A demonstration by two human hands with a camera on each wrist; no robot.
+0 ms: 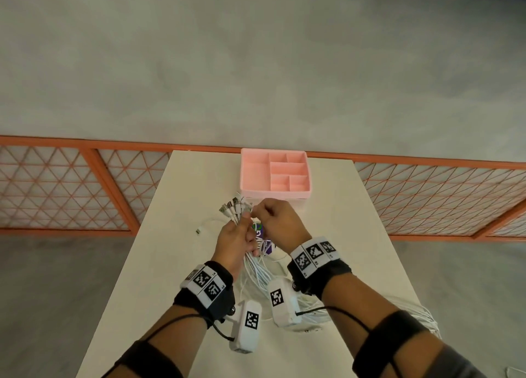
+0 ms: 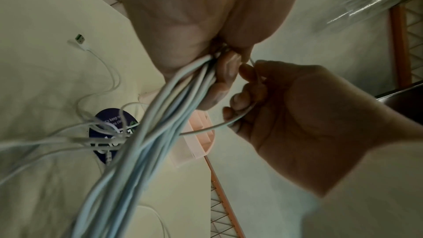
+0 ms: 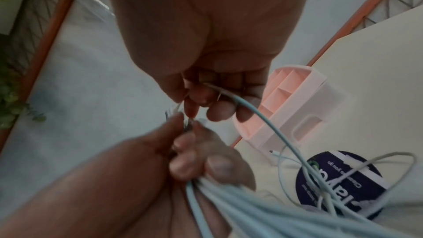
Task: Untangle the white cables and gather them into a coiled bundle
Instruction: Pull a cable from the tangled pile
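Observation:
My left hand (image 1: pixel 237 236) grips a thick bunch of white cables (image 2: pixel 160 115) just below their plugs (image 1: pixel 234 207), which fan out above the fist. The bunch (image 1: pixel 256 272) hangs down from the fist to the table between my wrists. My right hand (image 1: pixel 274 217) sits close against the left and pinches a single white cable (image 3: pixel 263 118) near its plug end; the cable runs through the curled fingers (image 2: pixel 247 86) and down to the table. One loose cable with a plug (image 1: pixel 200 229) lies on the table left of my hands.
A pink compartment tray (image 1: pixel 250 167) stands at the far edge of the white table (image 1: pixel 355 235). A dark blue round label (image 3: pixel 338 184) lies under the loose cable loops. More cable (image 1: pixel 421 315) trails over the table's right edge. An orange lattice railing (image 1: pixel 85 189) runs behind.

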